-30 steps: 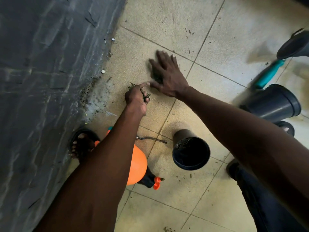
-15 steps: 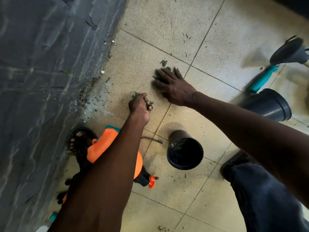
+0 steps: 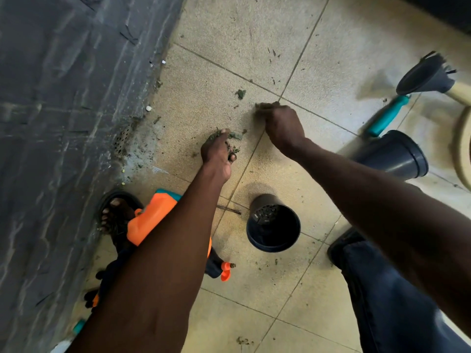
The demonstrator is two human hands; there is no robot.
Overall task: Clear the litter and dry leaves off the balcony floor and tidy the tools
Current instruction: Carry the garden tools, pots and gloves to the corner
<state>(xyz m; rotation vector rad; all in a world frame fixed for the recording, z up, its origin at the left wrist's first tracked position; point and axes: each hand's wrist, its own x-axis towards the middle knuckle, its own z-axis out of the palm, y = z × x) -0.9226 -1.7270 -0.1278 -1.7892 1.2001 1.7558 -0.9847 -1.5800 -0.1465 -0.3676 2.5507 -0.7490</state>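
My left hand grips a clump of dry leaves just above the beige tiled floor. To its right my right hand has its fingers curled round more dry leaves at a tile joint. A loose leaf scrap lies beyond both hands. An upright black pot with bits of litter inside stands on the floor between my forearms.
A dark slate wall runs along the left. An orange sprayer lies under my left arm by my sandalled foot. A second black pot lies tipped at right, near a teal-handled tool and a black funnel-shaped piece.
My right hand has gone from flat on the floor to curled round leaves, drawing back toward me. My left hand keeps its clump.
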